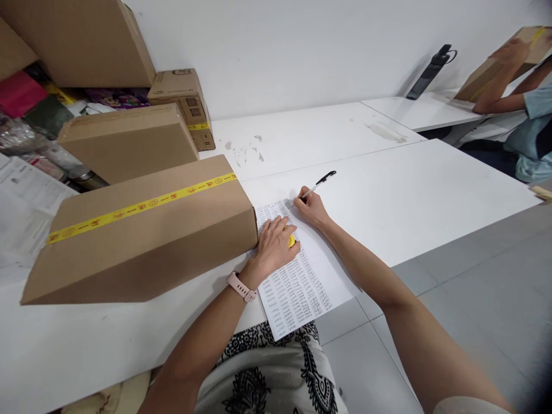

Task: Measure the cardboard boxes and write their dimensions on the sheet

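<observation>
My right hand [311, 208] is closed around a pen [321, 181] with a clear barrel and black clip. The pen's tip end is near the top of a paper sheet [297, 287] filled with columns of handwritten figures. My left hand [276, 244], a pink watch on its wrist, rests on the sheet's left side. Its thumb and fingers curl about a small yellow object [292, 240], mostly covered by the hand, so I cannot tell its kind. Right beside my left hand lies a large cardboard box [172, 241] with printed yellow tape along its top.
More cardboard boxes [129, 135] and plastic-wrapped items [21, 135] crowd the left. The white table [388, 195] runs to the right, its front edge above a tiled floor. Farther right stands a dark bottle [429, 75]. A co-worker's hand [511, 52] touches another box.
</observation>
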`<act>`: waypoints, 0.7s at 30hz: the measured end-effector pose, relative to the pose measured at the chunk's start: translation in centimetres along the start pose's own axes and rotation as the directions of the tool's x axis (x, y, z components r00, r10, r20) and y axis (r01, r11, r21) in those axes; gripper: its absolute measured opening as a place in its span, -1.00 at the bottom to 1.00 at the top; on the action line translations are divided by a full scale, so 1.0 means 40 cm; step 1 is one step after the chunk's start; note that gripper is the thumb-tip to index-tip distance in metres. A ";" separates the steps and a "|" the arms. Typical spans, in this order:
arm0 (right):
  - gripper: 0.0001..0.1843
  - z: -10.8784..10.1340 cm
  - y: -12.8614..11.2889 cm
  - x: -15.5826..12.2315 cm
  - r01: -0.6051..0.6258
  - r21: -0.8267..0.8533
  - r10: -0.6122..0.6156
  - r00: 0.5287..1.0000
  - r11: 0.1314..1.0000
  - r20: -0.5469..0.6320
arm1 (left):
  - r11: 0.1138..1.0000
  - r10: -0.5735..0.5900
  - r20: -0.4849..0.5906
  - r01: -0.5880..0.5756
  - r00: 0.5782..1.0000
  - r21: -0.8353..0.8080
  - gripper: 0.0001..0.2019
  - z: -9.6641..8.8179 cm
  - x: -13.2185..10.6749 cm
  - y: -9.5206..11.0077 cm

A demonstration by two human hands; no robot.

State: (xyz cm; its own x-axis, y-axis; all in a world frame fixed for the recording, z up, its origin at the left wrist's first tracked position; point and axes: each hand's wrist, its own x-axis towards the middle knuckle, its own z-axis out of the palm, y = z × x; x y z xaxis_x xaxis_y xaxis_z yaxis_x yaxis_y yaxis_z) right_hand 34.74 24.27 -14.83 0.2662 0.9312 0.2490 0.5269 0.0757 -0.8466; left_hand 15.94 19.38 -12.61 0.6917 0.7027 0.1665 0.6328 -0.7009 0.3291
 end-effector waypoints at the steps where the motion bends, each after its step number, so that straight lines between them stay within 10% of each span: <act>1: -0.85 0.000 0.001 0.000 0.004 -0.002 -0.004 1.000 1.000 -0.001 | 1.000 0.000 0.000 0.000 1.000 -0.001 -0.62 0.000 0.000 0.000; 21: -0.82 -0.002 -0.006 -0.002 0.004 -0.028 -0.005 1.000 1.000 -0.027 | 1.000 -0.004 0.015 0.004 1.000 -0.004 -0.62 -0.003 -0.001 0.001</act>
State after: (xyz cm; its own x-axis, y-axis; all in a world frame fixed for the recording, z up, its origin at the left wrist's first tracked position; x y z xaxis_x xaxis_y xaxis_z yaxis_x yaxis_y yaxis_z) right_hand 34.65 24.13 -14.62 0.2850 0.9210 0.2655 0.5503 0.0696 -0.8320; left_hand 15.90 19.33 -12.50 0.6944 0.7034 0.1518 0.6339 -0.6977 0.3338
